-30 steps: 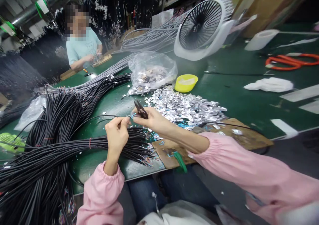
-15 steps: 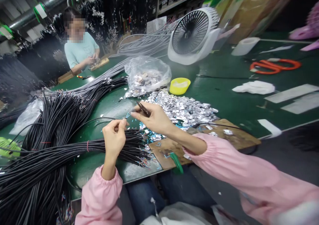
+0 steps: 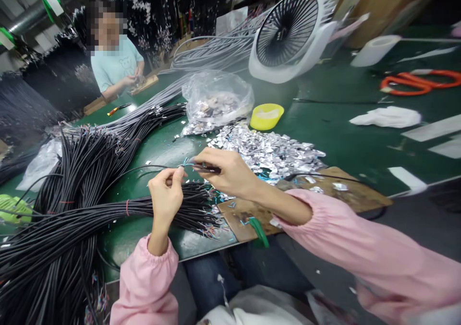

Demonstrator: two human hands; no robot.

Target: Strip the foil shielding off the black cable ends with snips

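Observation:
My left hand [image 3: 166, 190] pinches the end of a black cable [image 3: 153, 166] over the green table. Thin blue wires [image 3: 186, 162] stick out of that end, between my two hands. My right hand [image 3: 230, 171] is closed round dark tweezers [image 3: 211, 169], their tips pointing left at the wires. Just below, the cut ends of a bundle of black cables [image 3: 144, 207], tied with a red band, fan out past my left wrist. A heap of silvery foil scraps [image 3: 266, 150] lies beyond my right hand.
A clear bag [image 3: 219, 99] of scraps, a yellow scoop-like dish [image 3: 267, 117] and a white fan [image 3: 291, 34] stand behind. Orange-handled scissors [image 3: 410, 83] lie right. A brown board [image 3: 338, 190] rests near the front edge. Opposite, a co-worker [image 3: 115, 66] handles something small.
My right hand has turned the tweezers flatter, their tips now at the blue wires. My left hand keeps its pinch on the cable. The whole view has shifted slightly.

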